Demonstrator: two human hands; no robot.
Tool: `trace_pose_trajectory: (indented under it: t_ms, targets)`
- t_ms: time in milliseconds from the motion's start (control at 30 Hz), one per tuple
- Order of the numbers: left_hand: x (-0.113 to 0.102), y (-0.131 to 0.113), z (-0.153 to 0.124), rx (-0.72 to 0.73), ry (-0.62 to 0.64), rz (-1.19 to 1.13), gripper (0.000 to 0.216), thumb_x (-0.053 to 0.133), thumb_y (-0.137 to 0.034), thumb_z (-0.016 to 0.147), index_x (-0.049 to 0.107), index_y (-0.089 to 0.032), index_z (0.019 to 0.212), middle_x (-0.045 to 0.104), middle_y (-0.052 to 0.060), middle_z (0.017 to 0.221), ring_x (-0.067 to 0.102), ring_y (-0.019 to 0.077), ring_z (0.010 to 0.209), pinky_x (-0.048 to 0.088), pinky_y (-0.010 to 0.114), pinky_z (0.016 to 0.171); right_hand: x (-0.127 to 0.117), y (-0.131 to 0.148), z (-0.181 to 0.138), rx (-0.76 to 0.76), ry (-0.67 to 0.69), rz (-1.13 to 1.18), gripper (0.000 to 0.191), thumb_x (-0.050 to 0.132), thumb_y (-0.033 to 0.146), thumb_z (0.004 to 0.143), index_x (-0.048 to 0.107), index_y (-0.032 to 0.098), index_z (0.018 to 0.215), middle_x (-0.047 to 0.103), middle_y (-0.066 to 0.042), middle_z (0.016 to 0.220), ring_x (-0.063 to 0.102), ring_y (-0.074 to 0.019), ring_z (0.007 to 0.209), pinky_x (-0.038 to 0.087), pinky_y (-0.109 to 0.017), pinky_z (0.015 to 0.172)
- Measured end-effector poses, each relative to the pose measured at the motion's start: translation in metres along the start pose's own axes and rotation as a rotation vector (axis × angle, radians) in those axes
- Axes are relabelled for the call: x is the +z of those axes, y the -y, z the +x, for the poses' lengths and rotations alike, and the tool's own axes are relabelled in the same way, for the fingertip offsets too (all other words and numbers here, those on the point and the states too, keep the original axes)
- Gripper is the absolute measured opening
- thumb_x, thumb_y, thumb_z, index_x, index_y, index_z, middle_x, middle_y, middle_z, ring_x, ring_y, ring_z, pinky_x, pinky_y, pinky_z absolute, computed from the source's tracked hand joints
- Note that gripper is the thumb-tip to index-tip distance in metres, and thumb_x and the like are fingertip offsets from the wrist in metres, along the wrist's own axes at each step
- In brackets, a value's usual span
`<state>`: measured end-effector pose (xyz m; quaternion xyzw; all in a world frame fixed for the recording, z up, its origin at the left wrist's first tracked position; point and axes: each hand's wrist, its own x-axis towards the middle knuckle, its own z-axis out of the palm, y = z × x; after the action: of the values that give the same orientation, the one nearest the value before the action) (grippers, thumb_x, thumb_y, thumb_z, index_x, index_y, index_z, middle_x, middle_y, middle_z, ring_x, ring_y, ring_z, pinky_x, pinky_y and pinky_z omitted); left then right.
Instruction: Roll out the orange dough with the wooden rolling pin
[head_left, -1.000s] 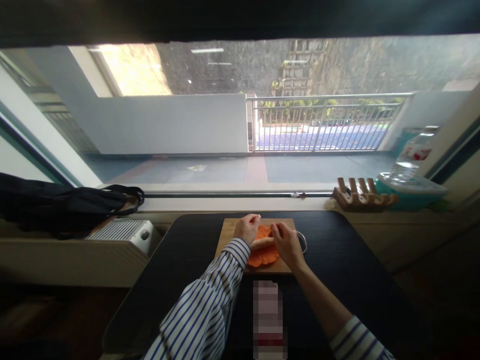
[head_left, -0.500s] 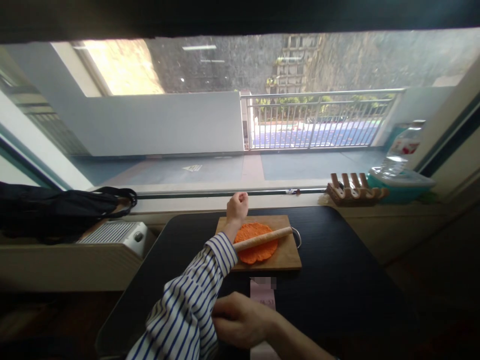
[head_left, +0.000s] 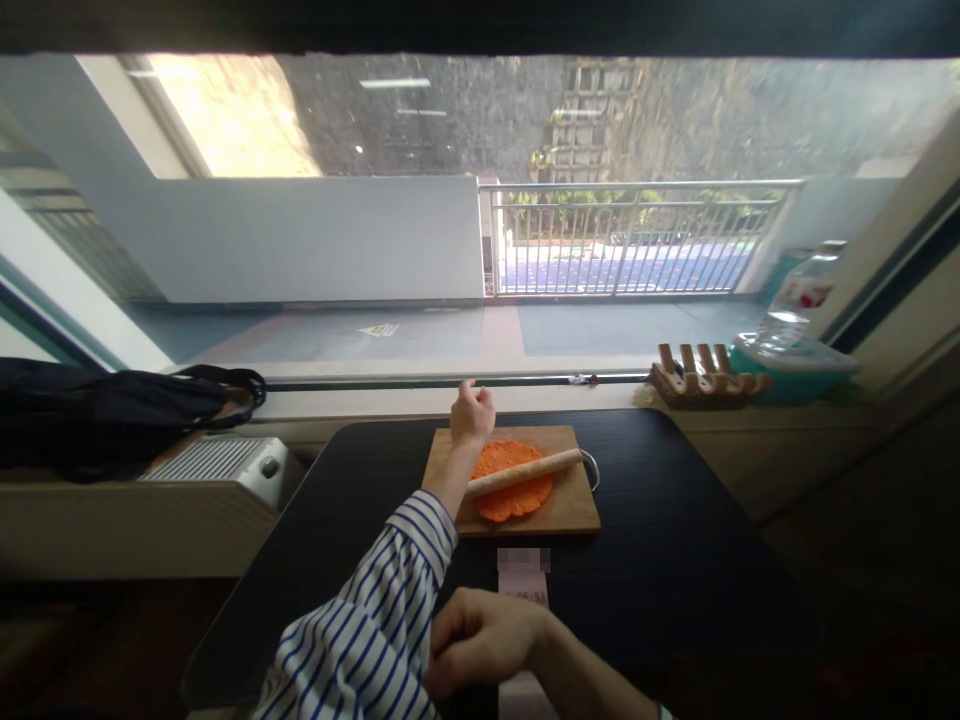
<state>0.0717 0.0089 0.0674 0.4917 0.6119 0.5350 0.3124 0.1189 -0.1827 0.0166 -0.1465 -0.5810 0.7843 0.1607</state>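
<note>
My left hand (head_left: 473, 412) is raised beyond the wooden board in a loose fist, with nothing visible in it. A blue-and-white striped sleeve (head_left: 375, 600) covers my left arm, its cuff partway down the forearm. Near the left elbow, my right hand (head_left: 487, 640) is closed on the sleeve's fabric; its fingertips are partly hidden. Flat orange dough (head_left: 517, 505) lies on the cutting board (head_left: 577, 515). Across the dough rests a wooden rolling pin (head_left: 536, 467), its left end behind my left forearm. Neither hand touches the pin.
The board stands on a black table (head_left: 675, 560) by a window. A pink paper strip (head_left: 523, 580) lies in front of it. On the sill are a brown rack (head_left: 705, 380), a teal box (head_left: 810, 375) and a plastic bottle (head_left: 799, 295). At left are a black bag (head_left: 90, 415) and a white heater (head_left: 225, 465).
The striped cuff has slid from near my left wrist back along the forearm, with my right hand gripping the sleeve. The rolling pin and dough have stayed put on the board.
</note>
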Motion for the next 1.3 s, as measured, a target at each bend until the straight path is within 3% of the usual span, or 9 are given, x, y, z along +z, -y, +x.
trace_pose_trajectory:
  t_ms: [200,433,633,800,967,1067,1133,1200,1300]
  targets:
    - [0.006,-0.028,0.016,-0.297,-0.079,-0.417,0.016,0.041,-0.026,0.079,0.051,-0.018,0.089,0.069,0.005,0.077,0.067,0.0148,0.071,0.047,0.027,0.064,-0.014,-0.013,0.007,-0.09,-0.457,0.356,0.024,0.062,0.031,0.067,0.065,0.018,0.086,0.061,0.001,0.07,0.06,-0.0167,0.07,0.049,-0.034,0.071]
    - [0.013,-0.044,0.016,-0.407,-0.063,-0.692,0.007,0.046,-0.025,0.076,0.048,-0.019,0.08,0.065,0.0,0.073,0.063,0.0094,0.061,0.046,0.022,0.061,-0.018,0.008,0.016,-0.253,-0.6,0.64,0.022,0.061,0.037,0.074,0.063,0.018,0.085,0.063,0.002,0.076,0.057,-0.0134,0.073,0.046,-0.028,0.075]
    - [0.018,-0.06,0.033,-0.311,-0.075,-0.663,0.008,0.043,-0.025,0.081,0.049,-0.018,0.08,0.063,0.001,0.071,0.061,0.0092,0.059,0.043,0.021,0.059,0.001,0.0,0.024,-0.252,-0.732,0.634,0.032,0.072,0.039,0.07,0.067,0.021,0.096,0.064,0.002,0.079,0.057,-0.0142,0.075,0.045,-0.026,0.074]
    - [0.014,-0.063,0.043,-0.038,-0.117,-0.447,0.011,0.048,-0.026,0.084,0.055,-0.019,0.09,0.064,0.001,0.071,0.062,0.0149,0.07,0.044,0.027,0.069,0.02,0.016,0.009,-0.153,-0.654,0.097,0.032,0.06,0.045,0.081,0.066,0.02,0.102,0.066,-0.002,0.096,0.056,-0.0193,0.099,0.042,-0.029,0.087]
    - [0.005,-0.04,0.038,0.977,0.15,0.823,0.028,0.038,-0.02,0.092,0.054,-0.015,0.114,0.068,0.01,0.089,0.061,0.0225,0.089,0.038,0.039,0.088,0.024,0.047,-0.007,-0.121,-0.389,-0.413,0.022,0.047,0.029,0.088,0.066,0.02,0.096,0.067,0.0,0.092,0.058,-0.0143,0.084,0.042,-0.021,0.07]
    - [0.004,-0.022,0.032,1.043,0.23,0.986,0.028,0.04,-0.013,0.089,0.057,-0.013,0.111,0.068,0.013,0.092,0.06,0.0244,0.093,0.034,0.041,0.094,0.017,0.062,-0.012,-0.155,-0.354,-0.757,0.016,0.048,0.019,0.084,0.063,0.019,0.086,0.064,0.002,0.078,0.053,-0.0096,0.064,0.037,-0.02,0.059]
    - [0.005,-0.014,0.03,1.003,0.234,1.021,0.029,0.04,-0.011,0.087,0.059,-0.008,0.109,0.067,0.018,0.092,0.06,0.0267,0.093,0.032,0.045,0.096,0.012,0.074,-0.014,-0.209,-0.474,-0.942,0.011,0.051,0.017,0.081,0.061,0.019,0.08,0.06,0.003,0.071,0.05,-0.0091,0.06,0.036,-0.02,0.059]
    - [0.007,-0.01,0.029,0.954,0.24,1.046,0.03,0.04,-0.009,0.085,0.059,-0.004,0.107,0.067,0.021,0.092,0.06,0.0285,0.093,0.029,0.047,0.098,0.007,0.086,-0.013,-0.295,-0.676,-1.046,0.017,0.054,0.025,0.083,0.06,0.018,0.097,0.062,0.0,0.078,0.053,-0.0121,0.068,0.039,-0.023,0.064]
    - [0.008,-0.009,0.03,0.872,0.26,1.04,0.03,0.044,-0.01,0.083,0.059,-0.001,0.107,0.067,0.024,0.094,0.059,0.0301,0.096,0.024,0.05,0.102,0.003,0.098,-0.003,-0.384,-0.617,-1.272,0.039,0.051,0.043,0.089,0.05,0.025,0.124,0.062,-0.003,0.092,0.055,-0.0145,0.076,0.04,-0.026,0.066]
